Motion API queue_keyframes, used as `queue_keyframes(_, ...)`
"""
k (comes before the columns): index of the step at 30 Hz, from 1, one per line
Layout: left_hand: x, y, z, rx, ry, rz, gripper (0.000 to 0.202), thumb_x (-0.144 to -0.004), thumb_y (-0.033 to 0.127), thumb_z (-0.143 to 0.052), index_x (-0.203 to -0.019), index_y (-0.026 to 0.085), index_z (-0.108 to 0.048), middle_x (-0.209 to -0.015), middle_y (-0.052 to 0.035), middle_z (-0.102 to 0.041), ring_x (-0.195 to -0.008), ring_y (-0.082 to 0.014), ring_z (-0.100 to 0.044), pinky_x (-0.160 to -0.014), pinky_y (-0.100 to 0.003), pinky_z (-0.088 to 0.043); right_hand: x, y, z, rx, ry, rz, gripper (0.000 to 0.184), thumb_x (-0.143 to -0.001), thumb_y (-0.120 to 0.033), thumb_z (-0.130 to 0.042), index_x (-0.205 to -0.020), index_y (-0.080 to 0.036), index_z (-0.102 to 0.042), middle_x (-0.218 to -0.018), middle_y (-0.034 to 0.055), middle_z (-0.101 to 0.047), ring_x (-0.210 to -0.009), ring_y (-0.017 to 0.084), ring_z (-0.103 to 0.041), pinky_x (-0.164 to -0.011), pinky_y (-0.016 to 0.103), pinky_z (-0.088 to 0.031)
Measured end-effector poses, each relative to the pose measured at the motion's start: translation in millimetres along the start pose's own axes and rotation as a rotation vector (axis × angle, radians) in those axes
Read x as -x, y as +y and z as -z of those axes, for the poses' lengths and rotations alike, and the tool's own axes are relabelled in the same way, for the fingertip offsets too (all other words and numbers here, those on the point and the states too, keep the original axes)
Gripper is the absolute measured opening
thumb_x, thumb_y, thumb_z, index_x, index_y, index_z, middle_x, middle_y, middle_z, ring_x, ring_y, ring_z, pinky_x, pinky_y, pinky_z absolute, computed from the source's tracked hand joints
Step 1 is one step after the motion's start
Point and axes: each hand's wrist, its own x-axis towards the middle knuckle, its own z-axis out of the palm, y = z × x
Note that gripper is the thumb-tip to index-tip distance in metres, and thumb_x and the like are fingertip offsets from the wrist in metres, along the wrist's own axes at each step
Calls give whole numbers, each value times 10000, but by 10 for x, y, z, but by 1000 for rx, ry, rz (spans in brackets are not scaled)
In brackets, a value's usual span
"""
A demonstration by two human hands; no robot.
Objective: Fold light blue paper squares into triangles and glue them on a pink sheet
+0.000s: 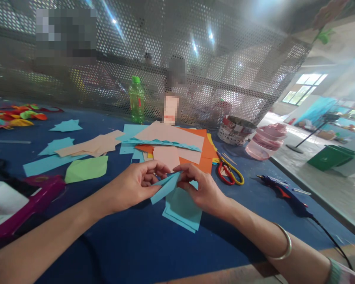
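Note:
My left hand (136,185) and my right hand (202,189) meet over the blue table (130,244), both pinching one folded light-blue paper piece (165,187). The piece is narrow and pointed, slanting down to the left between my fingers. Under my right hand lies a small stack of light-blue paper sheets (182,211). A metal bangle (285,244) circles my right wrist.
Orange, pink and light-blue sheets (177,144) are piled behind my hands. Red-and-yellow scissors (229,173) and a blue glue gun (284,193) lie to the right. A green paper shape (87,169), a green bottle (136,100), a paper-wrapped pot (235,130) and a pink container (264,142) stand around. A perforated metal screen (195,71) backs the table.

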Motion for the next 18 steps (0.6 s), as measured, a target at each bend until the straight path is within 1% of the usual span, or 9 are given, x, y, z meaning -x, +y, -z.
queue_keyframes(2, -5, -33, -27, 11, 8, -4, 528, -765, 492, -752, -1193, 217, -610, -1039, -48, -708, -798, -178, -698, -752, -314, -588, 10, -45, 1, 123, 54, 130, 418, -909, -95, -636, -1297, -228, -555, -1136, 77, -712, -1036, 208, -694, -904, 361, -571)
queue_keyframes(4, -5, -68, -59, 17, 29, -14, 584, -764, 452, -740, -1269, 230, -549, -1062, -53, -695, -787, -178, -692, -707, -302, -576, 25, -108, 0, 265, 89, 305, 516, -918, -126, -675, -1392, -218, -494, -1348, 140, -636, -1270, 257, -599, -1049, 430, -511)
queue_keyframes(5, -4, -83, -77, 17, 40, -19, 601, -752, 418, -732, -1287, 233, -526, -1082, -57, -685, -775, -173, -686, -685, -292, -564, 35, -142, -3, 321, 73, 385, 557, -926, -135, -681, -1432, -213, -463, -1393, 152, -612, -1333, 264, -554, -1089, 441, -478)
queue_keyframes(7, -1, -110, -114, 10, 58, -23, 620, -705, 343, -708, -1282, 232, -512, -1115, -60, -657, -721, -145, -660, -636, -268, -531, 55, -198, -19, 401, -4, 500, 560, -955, -134, -651, -1466, -205, -433, -1365, 142, -644, -1338, 249, -550, -1084, 427, -460)
queue_keyframes(10, -2, -146, -163, 3, 77, -15, 649, -658, 309, -678, -1279, 224, -508, -1096, -40, -609, -614, -91, -592, -556, -232, -472, 76, -226, -49, 468, -53, 568, 407, -1006, -122, -547, -1404, -196, -499, -1208, 104, -725, -1216, 218, -617, -1014, 385, -468)
queue_keyframes(12, -9, -164, -179, -3, 89, -7, 651, -677, 339, -677, -1294, 226, -500, -1081, -29, -586, -596, -80, -572, -534, -223, -459, 77, -203, -55, 493, -23, 577, 303, -1025, -111, -491, -1300, -200, -583, -1095, 79, -750, -1121, 201, -643, -991, 359, -460)
queue_keyframes(14, -18, -172, -180, -21, 107, -4, 632, -711, 367, -666, -1305, 231, -500, -1080, -27, -576, -599, -80, -569, -537, -225, -467, 69, -160, -42, 518, -5, 589, 237, -1022, -100, -487, -1148, -208, -655, -1007, 57, -755, -1075, 196, -644, -983, 349, -444)
queue_keyframes(16, -24, -167, -171, -50, 127, -4, 604, -740, 378, -642, -1311, 234, -506, -1071, -26, -580, -603, -87, -571, -541, -232, -475, 57, -115, -17, 552, -17, 595, 210, -1006, -90, -507, -1021, -208, -680, -965, 46, -751, -1058, 198, -634, -978, 354, -429)
queue_keyframes(18, -24, -159, -159, -95, 143, -10, 558, -760, 376, -616, -1292, 232, -529, -1048, -28, -603, -620, -108, -588, -549, -244, -486, 45, -83, 9, 583, -37, 584, 214, -999, -81, -509, -967, -205, -682, -955, 41, -747, -1039, 196, -626, -973, 357, -423)
